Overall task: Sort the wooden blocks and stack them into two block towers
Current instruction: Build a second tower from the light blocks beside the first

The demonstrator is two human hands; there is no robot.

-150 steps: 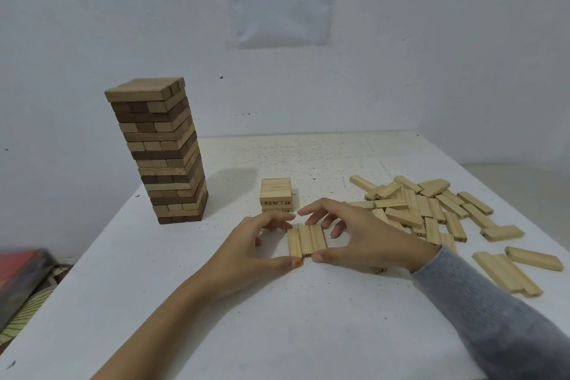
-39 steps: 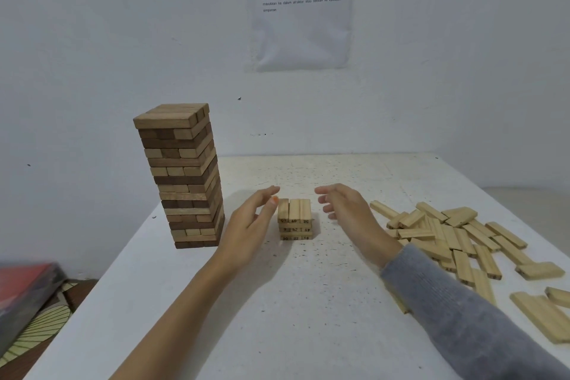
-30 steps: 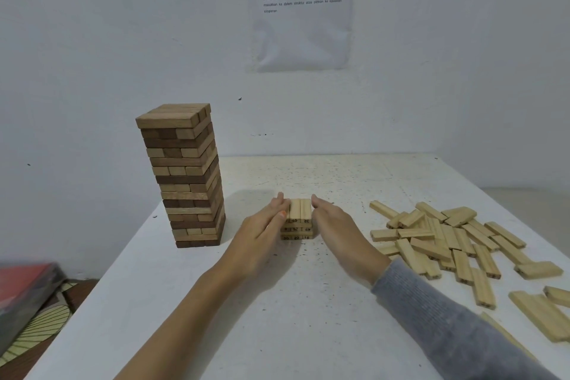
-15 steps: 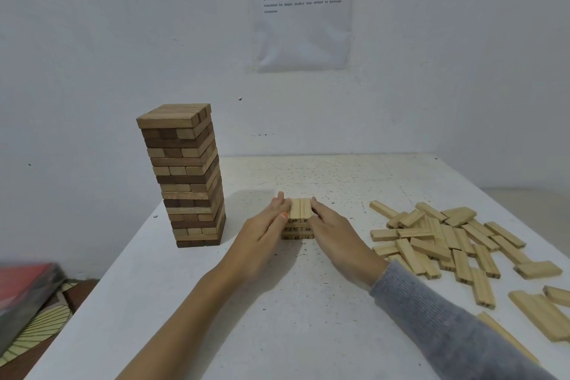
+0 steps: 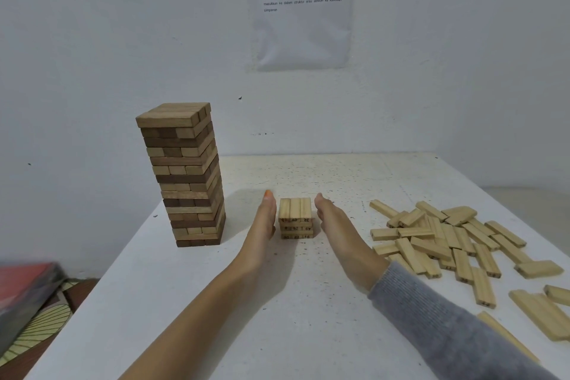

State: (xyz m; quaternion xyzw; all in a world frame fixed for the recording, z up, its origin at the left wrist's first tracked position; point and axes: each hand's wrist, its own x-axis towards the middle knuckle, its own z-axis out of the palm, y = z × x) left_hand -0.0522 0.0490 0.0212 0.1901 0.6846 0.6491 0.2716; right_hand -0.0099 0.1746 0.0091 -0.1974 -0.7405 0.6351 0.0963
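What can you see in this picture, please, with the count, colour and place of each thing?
tall tower: one, mixed dark and light brown, left rear of the table
short stack: one, pale wood, three layers, table centre
loose blocks: many, pale wood, scattered on the right of the table
table: one, white and speckled
paper sheet: one, white with print, on the wall
red object: one, blurred, lower left, off the table
left hand: flat, fingers straight, left of the short stack
right hand: flat, right of the short stack
grey sleeve: on the right arm
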